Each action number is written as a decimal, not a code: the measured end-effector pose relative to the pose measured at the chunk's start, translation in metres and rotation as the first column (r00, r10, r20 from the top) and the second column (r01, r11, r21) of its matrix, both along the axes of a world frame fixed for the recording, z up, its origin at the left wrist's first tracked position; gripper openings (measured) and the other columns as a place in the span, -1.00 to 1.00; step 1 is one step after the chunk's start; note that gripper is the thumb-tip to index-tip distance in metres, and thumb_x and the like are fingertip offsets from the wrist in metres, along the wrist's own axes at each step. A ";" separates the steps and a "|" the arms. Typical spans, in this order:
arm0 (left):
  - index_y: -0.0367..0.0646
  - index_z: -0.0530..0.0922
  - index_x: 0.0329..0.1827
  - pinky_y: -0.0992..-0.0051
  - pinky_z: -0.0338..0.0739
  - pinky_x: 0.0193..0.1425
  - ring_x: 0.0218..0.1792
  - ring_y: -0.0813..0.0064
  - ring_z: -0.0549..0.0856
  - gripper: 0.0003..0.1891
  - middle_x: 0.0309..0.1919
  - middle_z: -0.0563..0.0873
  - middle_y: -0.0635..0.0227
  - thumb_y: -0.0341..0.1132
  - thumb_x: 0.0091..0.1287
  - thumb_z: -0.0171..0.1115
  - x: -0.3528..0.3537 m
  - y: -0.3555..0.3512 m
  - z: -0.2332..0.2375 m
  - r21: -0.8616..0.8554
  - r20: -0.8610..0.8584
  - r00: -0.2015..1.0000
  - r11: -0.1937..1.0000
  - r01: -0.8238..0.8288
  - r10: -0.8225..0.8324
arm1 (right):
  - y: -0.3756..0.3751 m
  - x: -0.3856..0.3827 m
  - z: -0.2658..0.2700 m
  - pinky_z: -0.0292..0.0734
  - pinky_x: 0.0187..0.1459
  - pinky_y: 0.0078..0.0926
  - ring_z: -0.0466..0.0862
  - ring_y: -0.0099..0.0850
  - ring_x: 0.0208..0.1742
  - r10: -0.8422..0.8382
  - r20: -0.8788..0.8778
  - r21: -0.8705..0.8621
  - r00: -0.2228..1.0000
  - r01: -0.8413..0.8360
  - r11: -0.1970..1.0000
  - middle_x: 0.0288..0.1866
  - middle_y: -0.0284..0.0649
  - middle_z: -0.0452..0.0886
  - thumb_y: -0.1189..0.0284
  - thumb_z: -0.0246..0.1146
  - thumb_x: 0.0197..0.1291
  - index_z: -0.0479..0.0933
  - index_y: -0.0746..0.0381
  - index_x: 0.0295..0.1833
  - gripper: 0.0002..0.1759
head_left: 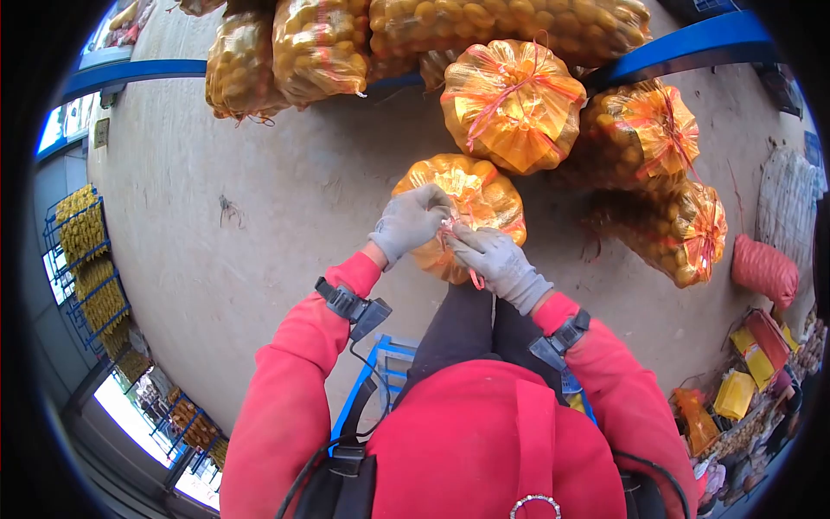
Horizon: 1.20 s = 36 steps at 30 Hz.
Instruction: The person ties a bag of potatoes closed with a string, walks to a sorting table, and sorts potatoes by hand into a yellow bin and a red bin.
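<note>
An orange mesh bag [497, 203] filled with round yellowish produce stands upright just in front of my knees. Both hands, in grey gloves, meet at its gathered top. My left hand [410, 223] pinches the gathered neck from the left side. From the right, my right hand [501, 266] closes its fingers on the same neck. A pink tie end [476, 278] hangs below my fingers. The exact hold of the fingertips on the tie is too small to tell. Another tied bag [513, 105] touches this one from behind.
More filled bags [320, 52] lie at the back by a blue bar [692, 48]. Two tied bags [661, 130] lean at the right. A pink sack [764, 271] and yellow packets [735, 394] are farther right. Blue racks [82, 233] stand at the far left; a blue seat [393, 363] is beneath me.
</note>
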<state>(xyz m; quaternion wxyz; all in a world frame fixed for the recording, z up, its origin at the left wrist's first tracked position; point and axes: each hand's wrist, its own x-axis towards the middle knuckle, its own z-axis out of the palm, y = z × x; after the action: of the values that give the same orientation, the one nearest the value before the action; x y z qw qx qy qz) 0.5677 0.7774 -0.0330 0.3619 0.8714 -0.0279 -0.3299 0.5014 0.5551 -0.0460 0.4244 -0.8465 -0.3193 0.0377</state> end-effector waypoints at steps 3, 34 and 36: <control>0.02 0.63 0.02 0.06 0.69 -0.03 -0.14 0.04 0.81 -0.82 -0.06 0.72 0.17 -0.31 0.39 0.26 0.016 0.004 -0.014 0.347 0.340 0.848 0.892 0.289 -0.407 | 0.000 -0.018 0.015 0.69 0.10 -0.25 0.75 -0.19 0.12 -0.047 -0.223 -0.039 0.974 0.039 0.998 0.19 -0.17 0.71 0.43 0.40 0.11 0.68 0.09 0.16 -0.57; -0.04 0.64 0.03 0.04 0.67 0.10 0.04 -0.07 0.78 -0.80 0.01 0.76 0.03 -0.32 0.43 0.12 0.058 -0.030 -0.119 0.617 0.352 0.906 0.786 -0.036 -0.234 | 0.063 -0.115 -0.029 0.51 -0.21 -0.09 0.58 -0.08 -0.34 -0.312 -0.388 0.156 0.867 0.395 0.905 -0.52 -0.12 0.54 0.19 0.19 0.47 0.52 0.21 -0.44 -0.58; -0.02 0.66 0.04 0.04 0.66 0.11 0.04 -0.06 0.77 -0.78 -0.02 0.78 0.04 -0.29 0.42 0.14 0.067 -0.036 -0.125 0.654 0.321 0.896 0.756 0.025 -0.307 | 0.061 -0.126 -0.037 0.49 -0.25 -0.05 0.61 -0.01 -0.32 -0.393 -0.469 0.255 0.791 0.548 0.797 -0.46 -0.06 0.59 0.20 0.21 0.43 0.60 0.18 -0.39 -0.65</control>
<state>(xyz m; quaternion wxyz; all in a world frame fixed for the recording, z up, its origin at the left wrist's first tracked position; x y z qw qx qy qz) 0.6342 0.7416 -0.1583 0.0007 0.9845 -0.0690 -0.1614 0.3758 0.6158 -0.0830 0.6298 -0.7759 -0.0031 0.0350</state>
